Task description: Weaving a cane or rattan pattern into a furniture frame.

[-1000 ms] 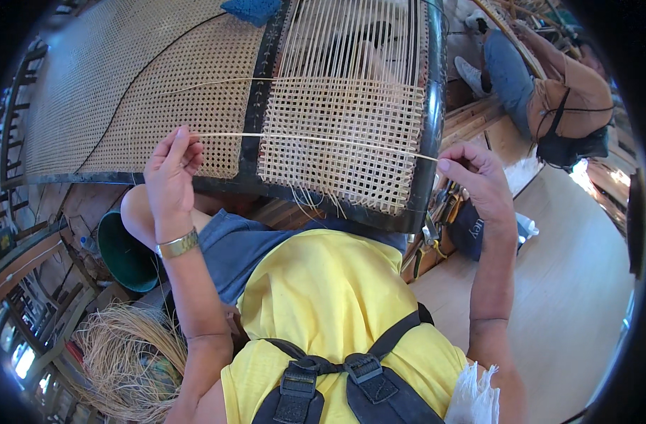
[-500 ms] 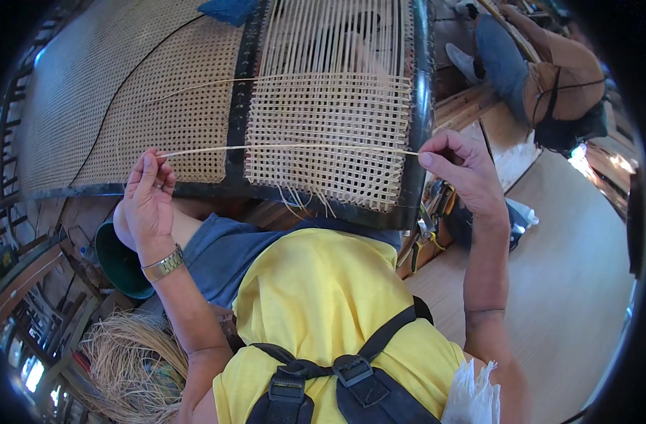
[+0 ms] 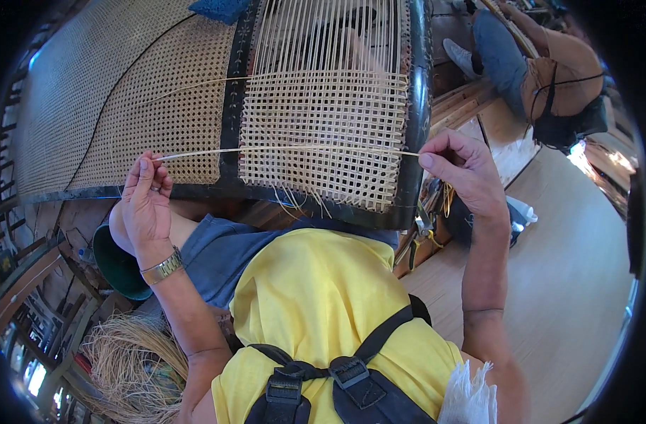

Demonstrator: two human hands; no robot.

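1. Nearest, at 6 o'clock, is the person's yellow shirt (image 3: 316, 283), crossed by black straps (image 3: 383, 332).
2. At 9 o'clock is the left hand (image 3: 150, 198), palm turned up, a gold-toned watch (image 3: 162, 266) on its wrist. Thumb and fingertips are pinched together on one end of a pale strand (image 3: 224, 150).
3. Between 2 and 3 o'clock, the right hand (image 3: 460, 169) has thumb and forefinger clamped on the strand's other end.
4. The strand runs nearly straight between the hands, across 12 o'clock, over the woven panel (image 3: 323, 127); whether it touches the weave I cannot tell.
5. That panel has a close grid in its nearer part and lengthwise strands only beyond, inside a dark frame (image 3: 232, 106).
6. Lower down, tools (image 3: 423, 219) lie at 3 o'clock, a green bucket (image 3: 121, 261) between 8 and 9, a tangled bundle of strands (image 3: 135, 360) at 8.
7. Farther, caned mesh (image 3: 167, 71) spreads at 10 o'clock, with blue material (image 3: 220, 8) at 11.
8. Farthest, at 2 o'clock, is another person (image 3: 506, 78).
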